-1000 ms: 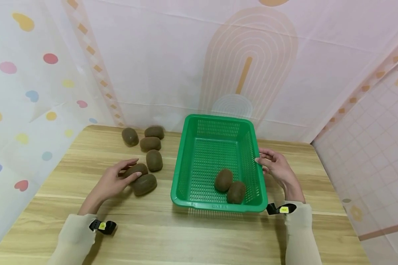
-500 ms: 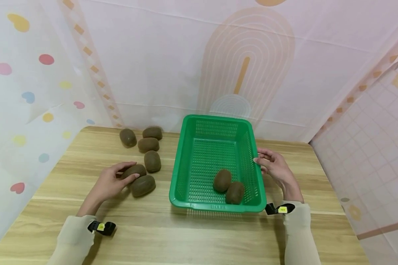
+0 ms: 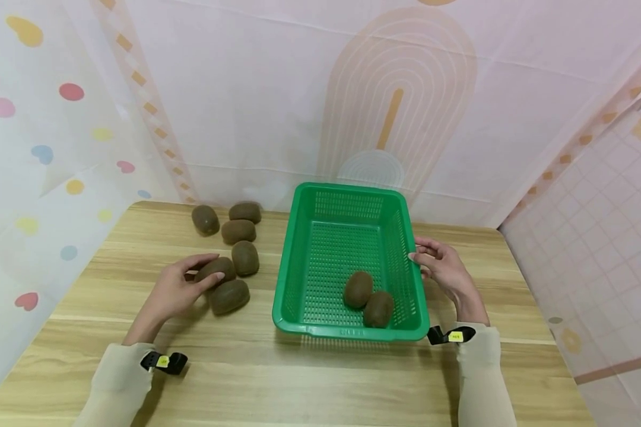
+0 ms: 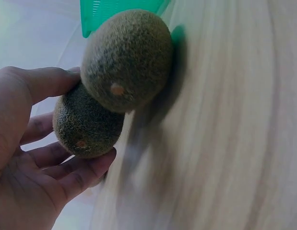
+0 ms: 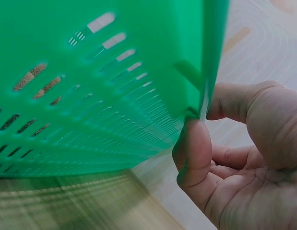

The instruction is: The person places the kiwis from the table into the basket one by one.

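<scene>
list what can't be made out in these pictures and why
Head view: part of the held kiwi, covered by the left hand.
Left wrist view: most of the green basket, cut off by the top edge and blocked by the nearer kiwi.
Right wrist view: kiwis inside, mostly hidden by the basket wall.
Head view: print on the yellow wrist labels, too small.

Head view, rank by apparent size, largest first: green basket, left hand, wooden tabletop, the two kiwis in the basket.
1. Wooden tabletop
2. Green basket
3. Left hand
4. Rear basket kiwi and front basket kiwi: they look alike in size, so not ranked against each other.
</scene>
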The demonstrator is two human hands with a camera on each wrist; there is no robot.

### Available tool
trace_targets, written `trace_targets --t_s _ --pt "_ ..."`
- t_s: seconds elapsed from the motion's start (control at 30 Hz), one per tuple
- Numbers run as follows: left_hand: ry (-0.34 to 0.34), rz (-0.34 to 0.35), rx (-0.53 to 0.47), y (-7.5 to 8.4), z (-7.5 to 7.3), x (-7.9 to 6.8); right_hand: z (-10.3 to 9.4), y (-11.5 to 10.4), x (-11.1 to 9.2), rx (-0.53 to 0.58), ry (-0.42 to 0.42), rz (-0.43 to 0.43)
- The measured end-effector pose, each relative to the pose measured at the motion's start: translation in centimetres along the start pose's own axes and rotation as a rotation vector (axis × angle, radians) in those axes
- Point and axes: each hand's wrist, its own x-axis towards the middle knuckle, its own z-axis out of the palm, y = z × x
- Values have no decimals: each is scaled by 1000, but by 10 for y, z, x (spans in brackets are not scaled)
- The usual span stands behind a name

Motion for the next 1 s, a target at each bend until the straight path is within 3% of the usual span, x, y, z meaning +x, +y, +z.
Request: trace_targets --t_s 0.5,1.0 --pt "108 28 -44 13 3 7 1 1 1 1 0 3" --pt "159 -20 -158 36 4 11 1 -1 -1 -11 4 10"
